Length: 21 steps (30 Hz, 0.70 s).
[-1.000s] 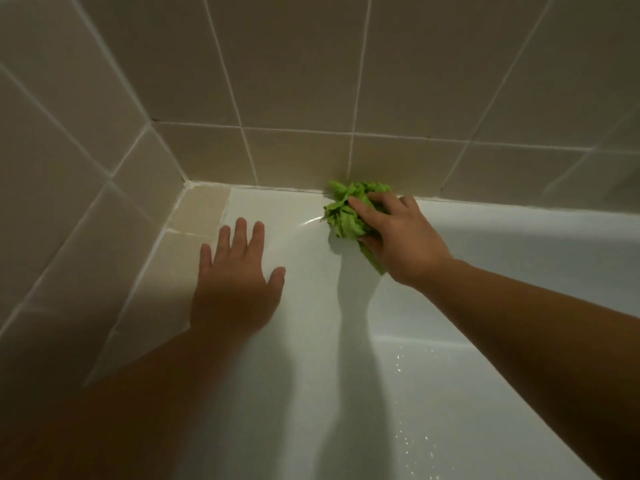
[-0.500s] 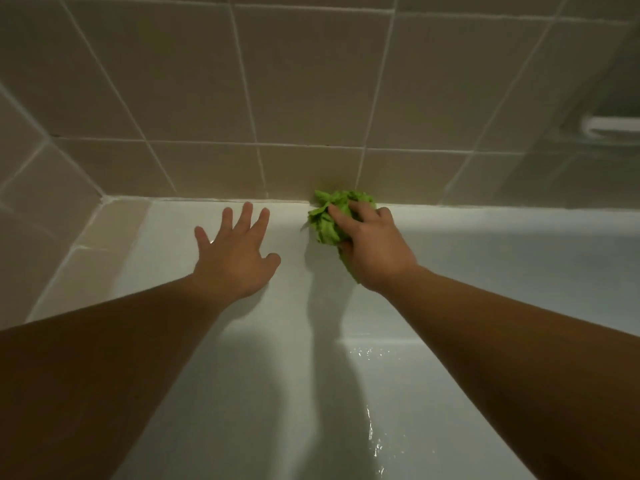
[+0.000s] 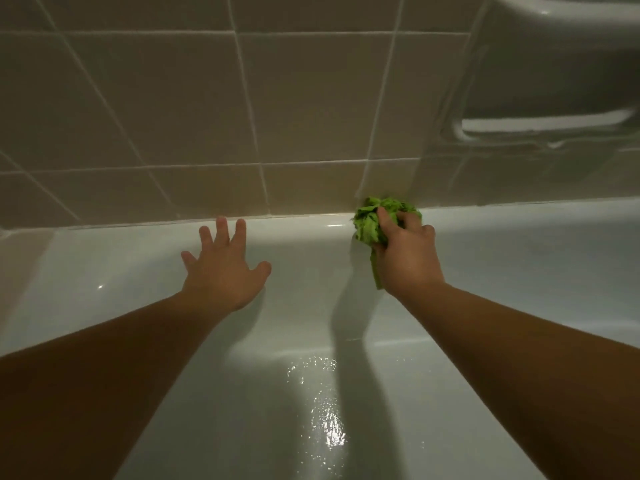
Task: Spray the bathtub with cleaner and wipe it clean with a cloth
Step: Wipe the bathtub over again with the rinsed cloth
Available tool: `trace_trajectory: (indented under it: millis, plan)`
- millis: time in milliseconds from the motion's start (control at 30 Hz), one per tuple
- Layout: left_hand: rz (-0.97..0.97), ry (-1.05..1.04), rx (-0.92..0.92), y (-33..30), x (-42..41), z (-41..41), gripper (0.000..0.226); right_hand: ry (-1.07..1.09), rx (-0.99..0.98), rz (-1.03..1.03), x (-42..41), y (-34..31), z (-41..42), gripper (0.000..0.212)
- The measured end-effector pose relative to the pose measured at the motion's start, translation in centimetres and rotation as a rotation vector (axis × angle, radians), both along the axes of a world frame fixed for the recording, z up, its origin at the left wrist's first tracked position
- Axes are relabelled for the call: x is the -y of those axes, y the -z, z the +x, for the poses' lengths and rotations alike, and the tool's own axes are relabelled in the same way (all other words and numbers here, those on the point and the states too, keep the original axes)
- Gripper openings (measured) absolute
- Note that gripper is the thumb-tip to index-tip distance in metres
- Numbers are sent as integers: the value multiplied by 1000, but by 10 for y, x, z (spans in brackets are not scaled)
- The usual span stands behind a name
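The green cloth is bunched up in the right hand against the bathtub rim; the left hand is spread flat, probably for support.

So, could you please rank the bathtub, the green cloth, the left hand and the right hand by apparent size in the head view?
1. bathtub, by far the largest.
2. left hand and right hand: look alike, so unranked.
3. green cloth, partly hidden in the right hand's grip.
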State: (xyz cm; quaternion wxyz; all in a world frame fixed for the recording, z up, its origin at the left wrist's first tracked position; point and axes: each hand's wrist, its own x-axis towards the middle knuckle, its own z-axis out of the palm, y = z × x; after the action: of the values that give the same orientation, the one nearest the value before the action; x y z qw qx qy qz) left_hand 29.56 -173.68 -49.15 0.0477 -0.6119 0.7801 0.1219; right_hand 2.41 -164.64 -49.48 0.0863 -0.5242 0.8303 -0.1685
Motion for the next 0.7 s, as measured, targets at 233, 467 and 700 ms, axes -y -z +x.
trace_trajectory:
  millis: [233,467,700]
  plan:
    - [-26,43,2,4,-20,-64,89,-254,-36,-28,-14,-2,-51,59]
    - [-36,50,68,2,-28,-91,93,204,12,33,-31,-3,-109,66]
    - [16,147,0,0,-46,-143,89,-80,-2,-21,-52,3,-137,61]
